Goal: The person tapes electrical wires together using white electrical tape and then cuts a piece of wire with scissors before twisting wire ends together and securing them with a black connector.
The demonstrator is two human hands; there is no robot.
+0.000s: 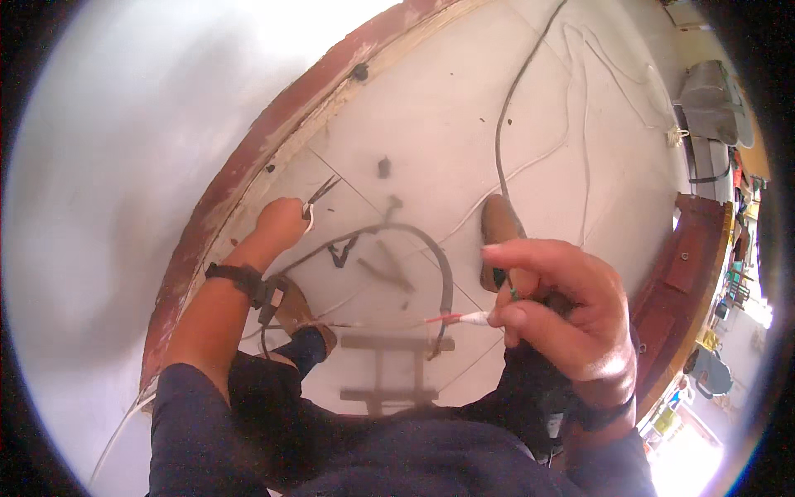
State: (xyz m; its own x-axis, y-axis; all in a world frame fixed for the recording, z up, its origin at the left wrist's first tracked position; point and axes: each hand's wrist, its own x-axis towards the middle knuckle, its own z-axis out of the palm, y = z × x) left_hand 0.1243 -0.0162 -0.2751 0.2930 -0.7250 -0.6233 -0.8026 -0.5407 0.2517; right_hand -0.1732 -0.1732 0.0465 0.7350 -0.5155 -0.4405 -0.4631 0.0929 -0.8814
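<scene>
My left hand [281, 225], with a dark band at the wrist, is closed round the pale handles of a pair of scissors [321, 194]. Their dark blades point up and right, slightly parted. On the right, my right hand [571, 306] pinches a white-sheathed wire end [475, 318] between thumb and fingers. A thin red wire [445, 318] sticks out of it to the left. A bit of green [513, 293] shows between the fingers. The dark cable [498, 141] runs down from the top toward this hand; where it ends is hidden.
Below the hands, a thick dark cable [447, 277] arches over the pale tiled floor [431, 116]. A small wooden frame [397, 344] lies between my legs. White cord [586, 124] trails at upper right. Red-brown skirting [248, 153] borders the left wall; a red-brown wooden piece [683, 273] stands right.
</scene>
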